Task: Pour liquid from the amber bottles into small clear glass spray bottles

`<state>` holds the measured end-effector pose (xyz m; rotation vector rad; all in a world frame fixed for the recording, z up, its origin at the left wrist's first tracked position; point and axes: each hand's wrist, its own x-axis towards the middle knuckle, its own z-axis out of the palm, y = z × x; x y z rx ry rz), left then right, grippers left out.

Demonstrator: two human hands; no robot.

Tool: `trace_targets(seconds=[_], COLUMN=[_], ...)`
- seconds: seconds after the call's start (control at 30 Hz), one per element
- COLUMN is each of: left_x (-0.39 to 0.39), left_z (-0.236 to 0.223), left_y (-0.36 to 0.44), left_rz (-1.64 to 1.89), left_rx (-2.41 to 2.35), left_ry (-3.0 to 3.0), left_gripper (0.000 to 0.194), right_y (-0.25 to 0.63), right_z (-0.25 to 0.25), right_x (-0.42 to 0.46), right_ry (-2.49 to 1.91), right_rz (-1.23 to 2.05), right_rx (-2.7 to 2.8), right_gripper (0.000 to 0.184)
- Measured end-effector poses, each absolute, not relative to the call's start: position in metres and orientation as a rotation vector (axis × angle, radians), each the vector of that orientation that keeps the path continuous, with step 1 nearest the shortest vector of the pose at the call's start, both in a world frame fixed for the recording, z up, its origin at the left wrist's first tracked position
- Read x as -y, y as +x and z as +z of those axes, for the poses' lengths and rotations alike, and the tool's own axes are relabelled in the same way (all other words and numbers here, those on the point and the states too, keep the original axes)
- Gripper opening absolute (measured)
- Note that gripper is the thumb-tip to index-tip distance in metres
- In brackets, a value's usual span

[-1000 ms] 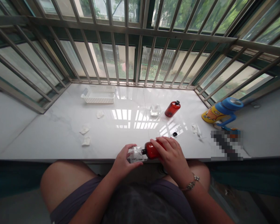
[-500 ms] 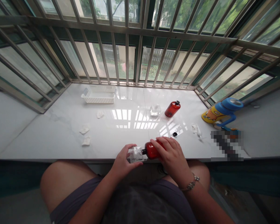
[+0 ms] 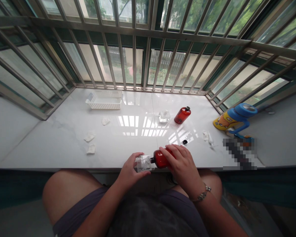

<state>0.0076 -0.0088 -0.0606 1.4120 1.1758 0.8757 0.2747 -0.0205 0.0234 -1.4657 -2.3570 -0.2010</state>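
A: Your hands?
B: Apart from each other, both gripping. Your left hand (image 3: 128,171) curls round a clear cup (image 3: 144,164). Your right hand (image 3: 184,163) clamps a red bottle (image 3: 160,160), tipped nearly level, its black neck at the cup's mouth. Both things are at the front edge of the white counter (image 3: 128,141). Whether neck and cup touch, cannot tell.

A: Any writing before you?
B: On your right, a yellow-and-blue tumbler (image 3: 223,122) bears an orange cartoon figure; the small patch on it is too tiny to read. Your held bottle shows plain red.

A: Hard to make out?
B: The bottle's base, behind your palm. The cup's contents, lost in reflections. A pixelated block (image 3: 239,153), front right, masks something long and dark.

A: Elsewhere on your counter?
B: A second red bottle (image 3: 181,116), black-topped, beside a clear square container (image 3: 164,117). A loose black cap (image 3: 185,142), just beyond your right fingers. Far left, a white perforated basket (image 3: 105,106); nearer you, crumpled white scraps (image 3: 89,137).
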Motion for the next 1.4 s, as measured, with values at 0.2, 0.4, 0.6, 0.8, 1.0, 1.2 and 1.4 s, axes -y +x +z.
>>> trace_targets(seconds=[0.2, 0.4, 0.6, 0.8, 1.0, 1.2, 1.4], left_x=[0.008, 0.007, 0.008, 0.008, 0.008, 0.008, 0.009], left_z=[-0.064, -0.066, -0.069, -0.071, -0.076, -0.077, -0.077], left_y=[0.007, 0.005, 0.004, 0.004, 0.003, 0.003, 0.003], left_rz=[0.861, 0.858, 0.849, 0.853, 0.88, 0.89, 0.901], left_rx=[-1.187, -1.181, -1.179, -1.186, -1.152, -1.147, -1.157], left_ry=[1.428, 1.445, 1.49, 1.502, 1.483, 1.491, 1.492], left_gripper=[0.071, 0.071, 0.071, 0.071, 0.071, 0.071, 0.071], right_y=[0.275, 0.275, 0.275, 0.275, 0.275, 0.274, 0.274], right_z=[0.023, 0.023, 0.024, 0.025, 0.025, 0.026, 0.026], right_x=[0.02, 0.019, 0.02, 0.02, 0.02, 0.02, 0.02], right_ry=[-1.466, -1.465, -1.464, -1.467, -1.463, -1.466, -1.467], right_rz=[-0.214, -0.226, -0.213, -0.219, -0.217, -0.214, -0.225], right_rx=[2.362, 2.367, 2.362, 2.366, 2.374, 2.377, 2.382], right_gripper=[0.055, 0.057, 0.056, 0.055, 0.056, 0.056, 0.056])
